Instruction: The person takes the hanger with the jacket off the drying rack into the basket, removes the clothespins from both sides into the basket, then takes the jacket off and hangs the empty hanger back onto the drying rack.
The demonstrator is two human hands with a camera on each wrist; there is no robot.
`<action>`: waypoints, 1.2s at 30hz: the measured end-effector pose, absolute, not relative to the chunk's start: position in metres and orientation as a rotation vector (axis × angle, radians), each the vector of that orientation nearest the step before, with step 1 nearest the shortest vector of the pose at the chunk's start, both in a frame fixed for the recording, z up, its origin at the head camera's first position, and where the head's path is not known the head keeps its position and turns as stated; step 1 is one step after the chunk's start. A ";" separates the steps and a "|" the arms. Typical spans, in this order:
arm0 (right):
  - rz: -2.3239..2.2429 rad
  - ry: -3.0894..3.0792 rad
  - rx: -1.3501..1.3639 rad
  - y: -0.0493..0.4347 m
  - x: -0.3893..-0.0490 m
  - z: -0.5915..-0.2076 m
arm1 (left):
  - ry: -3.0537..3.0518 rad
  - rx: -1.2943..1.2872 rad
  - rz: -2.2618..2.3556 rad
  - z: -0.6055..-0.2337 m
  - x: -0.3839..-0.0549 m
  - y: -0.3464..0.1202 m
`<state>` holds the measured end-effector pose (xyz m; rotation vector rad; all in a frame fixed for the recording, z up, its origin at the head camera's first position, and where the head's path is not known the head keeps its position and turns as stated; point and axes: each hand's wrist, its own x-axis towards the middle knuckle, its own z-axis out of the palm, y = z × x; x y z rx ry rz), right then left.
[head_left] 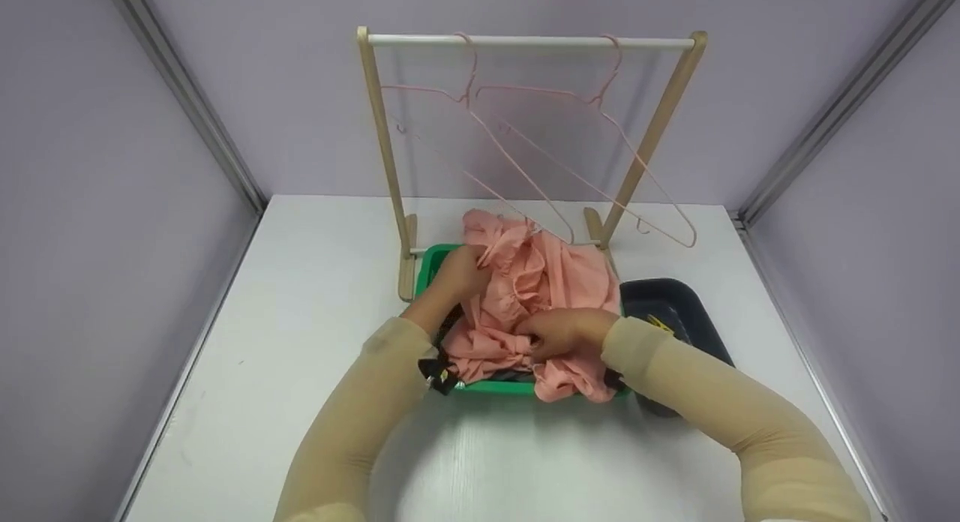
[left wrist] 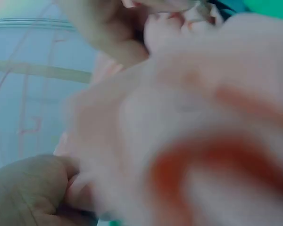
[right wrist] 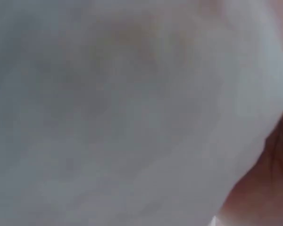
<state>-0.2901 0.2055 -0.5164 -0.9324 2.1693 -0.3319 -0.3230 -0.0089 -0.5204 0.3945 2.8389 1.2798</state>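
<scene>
A crumpled pink garment [head_left: 577,278] with gathered, ruffled parts lies bunched over a green basket [head_left: 499,388], and one part hangs over the front rim. My left hand [head_left: 463,273] grips its upper left part, the fingertips partly hidden in folds. Lower and to the right, my right hand [head_left: 559,331] pinches bunched cloth with its fingers curled. Blurred pink fabric [left wrist: 132,108] fills much of the left wrist view, between both hands. Pale, out-of-focus cloth [right wrist: 132,122] covers most of the right wrist view. The garment's kind cannot be told.
Behind the basket stands a clothes rack with a white rail [head_left: 532,40] and wooden legs [head_left: 654,136]. Two pink hangers [head_left: 517,162] [head_left: 649,169] hang from it, low over the garment. A dark tray [head_left: 675,301] holding a yellow item [head_left: 658,323] sits right of the basket, partly under my right sleeve.
</scene>
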 end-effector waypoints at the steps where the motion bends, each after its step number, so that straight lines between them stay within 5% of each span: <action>1: -0.321 2.190 -0.947 0.206 -0.290 -0.517 | 2.829 0.431 1.285 -0.517 -0.321 -0.012; 7: -0.430 2.308 -0.967 0.212 -0.289 -0.517 | 2.801 0.661 1.265 -0.496 -0.298 -0.025; 14: -1.039 2.139 -0.432 0.218 -0.281 -0.515 | 2.763 0.884 1.205 -0.484 -0.268 -0.033; 23: -1.000 2.159 -0.478 0.224 -0.286 -0.521 | 2.657 0.702 0.892 -0.506 -0.267 -0.039; 36: -0.557 2.310 -1.152 0.257 -0.312 -0.478 | 2.606 0.638 0.744 -0.540 -0.267 -0.037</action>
